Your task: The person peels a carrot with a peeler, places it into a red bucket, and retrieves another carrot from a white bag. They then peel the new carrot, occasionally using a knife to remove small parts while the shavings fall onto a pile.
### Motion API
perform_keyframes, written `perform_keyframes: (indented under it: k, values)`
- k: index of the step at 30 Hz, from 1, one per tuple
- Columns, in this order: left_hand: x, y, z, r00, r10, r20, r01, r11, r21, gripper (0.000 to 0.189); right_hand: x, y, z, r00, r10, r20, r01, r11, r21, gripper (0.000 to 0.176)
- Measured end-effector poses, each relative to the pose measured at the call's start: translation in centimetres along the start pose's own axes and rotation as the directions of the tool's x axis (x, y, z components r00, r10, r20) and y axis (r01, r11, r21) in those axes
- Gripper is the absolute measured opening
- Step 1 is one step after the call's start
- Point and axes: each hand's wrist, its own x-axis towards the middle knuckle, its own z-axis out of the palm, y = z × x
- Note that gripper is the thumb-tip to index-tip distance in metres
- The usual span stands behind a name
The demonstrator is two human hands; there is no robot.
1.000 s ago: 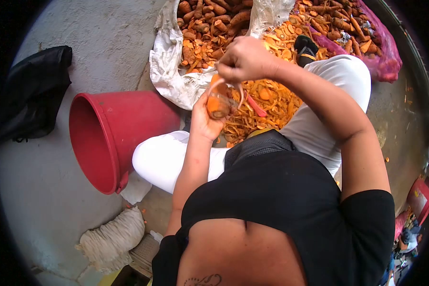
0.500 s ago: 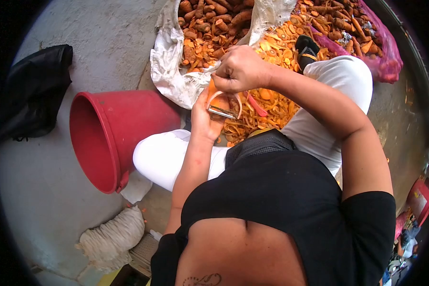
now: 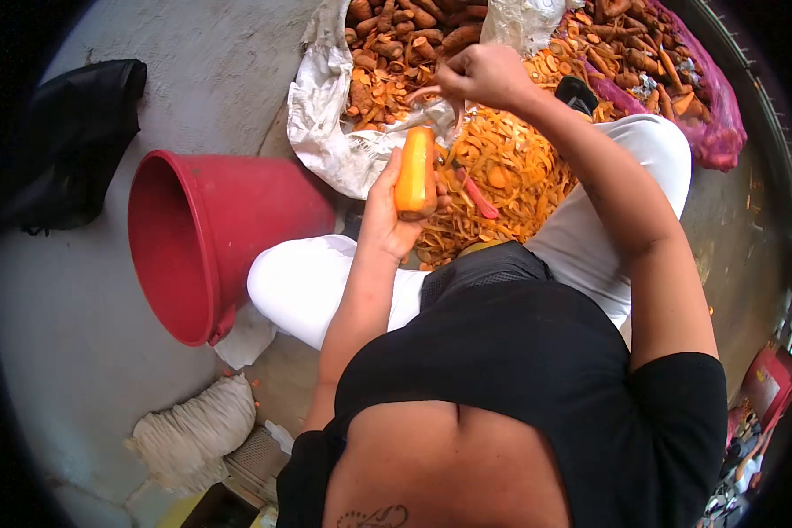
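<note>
A thick carrot (image 3: 415, 176), bright orange with a strip of darker skin on its right side and at its lower end, stands upright in my left hand (image 3: 387, 211), whose fingers wrap round it. Above and to the right, my right hand (image 3: 486, 77) is closed round the peeler (image 3: 444, 95), seen edge-on and apart from the carrot. Beneath both hands lies a heap of orange peelings (image 3: 519, 167), with a red-handled tool (image 3: 480, 195) on it.
A white sack (image 3: 317, 114) of unpeeled carrots (image 3: 392, 44) is at the top. A pink mesh sack (image 3: 722, 132) with more carrots lies at the upper right. On the left are a tipped red bucket (image 3: 264, 198) and a black bag (image 3: 84, 145); a pale sack (image 3: 198, 427) sits lower left.
My right hand has moved up and away from the carrot with the peeler, which was across the carrot before. More of the carrot's peeled surface now shows in my left hand.
</note>
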Motion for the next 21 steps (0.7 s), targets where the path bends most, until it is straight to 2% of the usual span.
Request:
perform_keyframes:
  k: [1,3,5,6,9,12,18,21]
  values:
    - [0.3,-0.2,-0.2,0.999,0.015,-0.038,-0.014,1.0,0.024,0.043,-0.8,-1.4,-0.5,0.998,-0.056,-0.003,0.056,0.998,0.04,0.034]
    - [0.7,-0.4,-0.8,0.999,0.034,-0.012,-0.034,0.999,-0.032,0.036,-1.6,-2.5,0.5,0.978,-0.206,-0.045,0.206,0.979,0.005,0.035]
    - [0.8,-0.5,-0.9,0.997,0.081,-0.01,-0.081,0.993,-0.081,0.035,-2.7,-3.9,0.7,0.95,-0.302,-0.08,0.31,0.944,0.116,0.034]
    - [0.7,-0.4,-0.2,0.995,0.041,-0.086,-0.051,0.991,-0.123,0.028,-3.1,-4.2,0.9,0.921,-0.372,-0.112,0.382,0.92,0.088,0.03]
    - [1.5,-0.5,-1.0,0.996,-0.027,-0.083,0.008,0.975,-0.222,0.026,-3.4,-4.7,0.8,0.915,-0.398,-0.063,0.403,0.912,0.081,0.029]
    - [1.6,-0.5,-0.9,1.0,-0.029,-0.005,0.027,0.967,-0.253,0.027,-3.5,-4.6,0.8,0.891,-0.443,-0.102,0.45,0.892,0.054,0.026]
    - [0.2,-0.5,1.1,0.994,0.064,-0.087,-0.077,0.985,-0.156,0.03,-3.6,-4.6,1.2,0.907,-0.415,-0.076,0.422,0.895,0.142,0.027]
    - [0.4,-0.5,-0.2,0.997,0.08,-0.018,-0.081,0.996,-0.029,0.034,-3.1,-4.0,1.6,0.945,-0.324,-0.05,0.328,0.934,0.139,0.029]
